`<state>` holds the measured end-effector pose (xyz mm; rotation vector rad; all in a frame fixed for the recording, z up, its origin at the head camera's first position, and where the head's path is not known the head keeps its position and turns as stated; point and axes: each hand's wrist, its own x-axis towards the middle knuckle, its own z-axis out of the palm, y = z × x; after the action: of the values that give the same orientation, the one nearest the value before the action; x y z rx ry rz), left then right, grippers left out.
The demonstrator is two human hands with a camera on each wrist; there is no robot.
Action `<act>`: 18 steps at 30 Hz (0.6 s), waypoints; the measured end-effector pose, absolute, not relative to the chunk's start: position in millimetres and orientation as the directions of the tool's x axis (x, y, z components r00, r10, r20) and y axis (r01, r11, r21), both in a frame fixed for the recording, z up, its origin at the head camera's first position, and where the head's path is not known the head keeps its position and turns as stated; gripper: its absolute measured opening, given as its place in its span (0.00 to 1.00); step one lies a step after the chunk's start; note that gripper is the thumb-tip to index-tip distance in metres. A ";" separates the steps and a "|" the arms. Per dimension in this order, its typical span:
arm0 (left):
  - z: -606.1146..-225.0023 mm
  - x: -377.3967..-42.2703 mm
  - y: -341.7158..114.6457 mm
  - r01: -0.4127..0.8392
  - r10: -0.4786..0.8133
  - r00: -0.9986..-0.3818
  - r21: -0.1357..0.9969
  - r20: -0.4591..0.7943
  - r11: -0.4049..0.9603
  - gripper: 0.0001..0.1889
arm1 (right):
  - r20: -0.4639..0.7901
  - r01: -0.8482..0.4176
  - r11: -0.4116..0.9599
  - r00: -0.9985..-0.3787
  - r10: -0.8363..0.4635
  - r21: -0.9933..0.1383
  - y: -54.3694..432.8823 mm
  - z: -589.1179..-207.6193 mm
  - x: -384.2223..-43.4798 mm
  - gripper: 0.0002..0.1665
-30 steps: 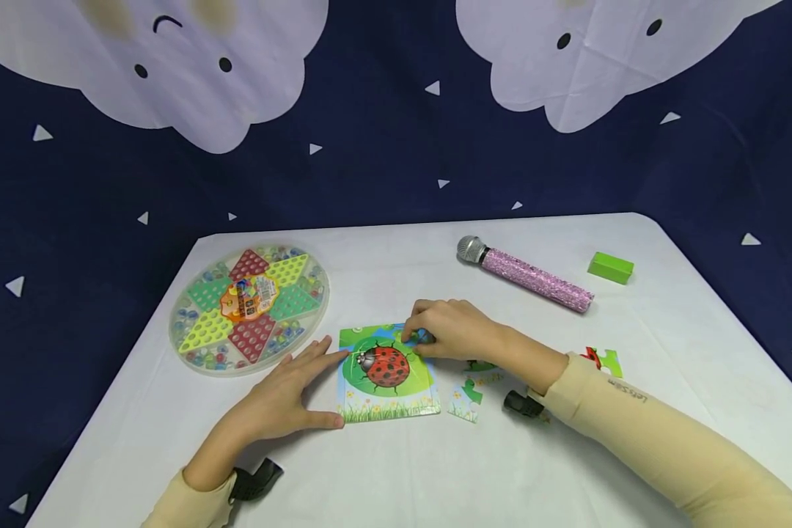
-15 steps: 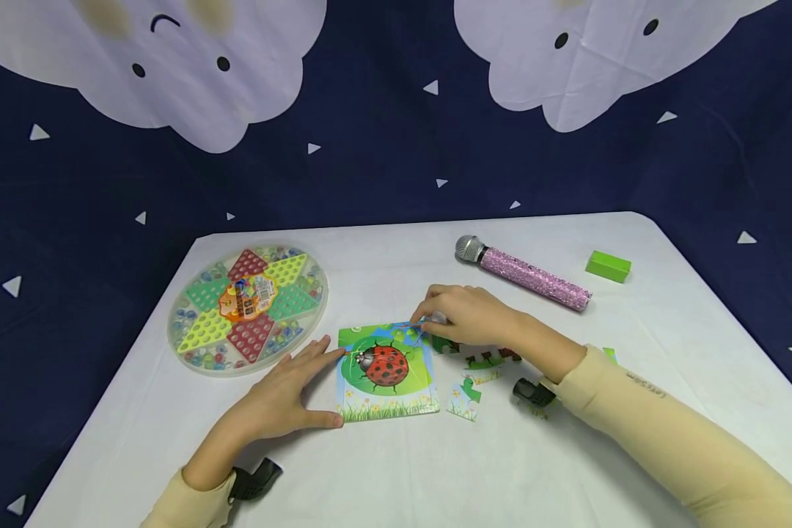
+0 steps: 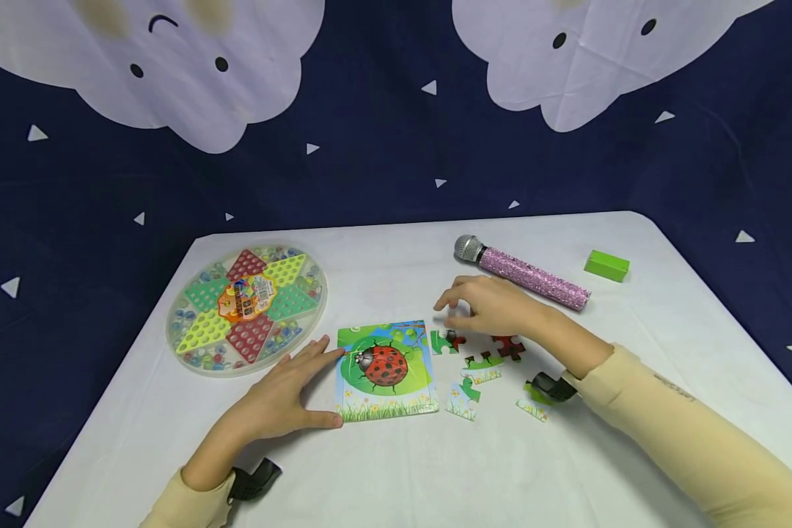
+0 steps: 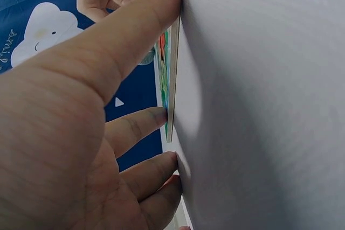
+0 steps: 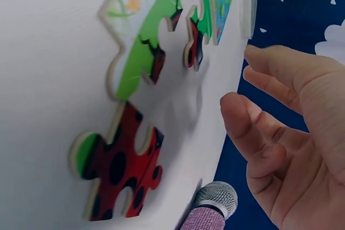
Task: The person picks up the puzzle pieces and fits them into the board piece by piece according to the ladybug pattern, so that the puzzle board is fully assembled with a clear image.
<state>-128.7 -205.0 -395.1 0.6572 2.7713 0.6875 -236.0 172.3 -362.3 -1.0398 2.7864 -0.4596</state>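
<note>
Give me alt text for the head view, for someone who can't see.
A person's left hand touches a square ladybug picture on a white table; the right hand hovers near loose puzzle pieces. Nearby lie a round marble game, pink microphone and green block.

left hand [image 3: 282, 397] rests with fingers spread; right hand [image 3: 491, 305] hovers, fingers loosely curled.

Beige sleeves [image 3: 686, 433], black wrist cameras [image 3: 256, 481]
</note>
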 end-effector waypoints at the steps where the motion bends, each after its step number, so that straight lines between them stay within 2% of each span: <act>1: -395.4 -128.8 -205.2 0.370 0.469 -0.878 0.486 -0.094 0.792 0.55 | -0.031 -0.609 0.721 -0.757 -0.653 -0.330 173.3 -363.1 -235.6 0.17; 8: -396.7 -128.8 -206.0 0.369 0.469 -0.878 0.490 -0.094 0.789 0.56 | -0.094 -0.569 0.726 -0.759 -0.645 -0.386 176.3 -368.4 -230.8 0.25; 18: -399.0 -129.5 -205.9 0.362 0.463 -0.881 0.494 -0.095 0.790 0.55 | -0.111 -0.591 0.714 -0.736 -0.667 -0.375 175.9 -374.5 -225.9 0.27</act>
<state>-129.5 -205.9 -399.0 0.6463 2.7693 0.7010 -225.9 175.9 -374.5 -1.0009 2.6823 -0.4665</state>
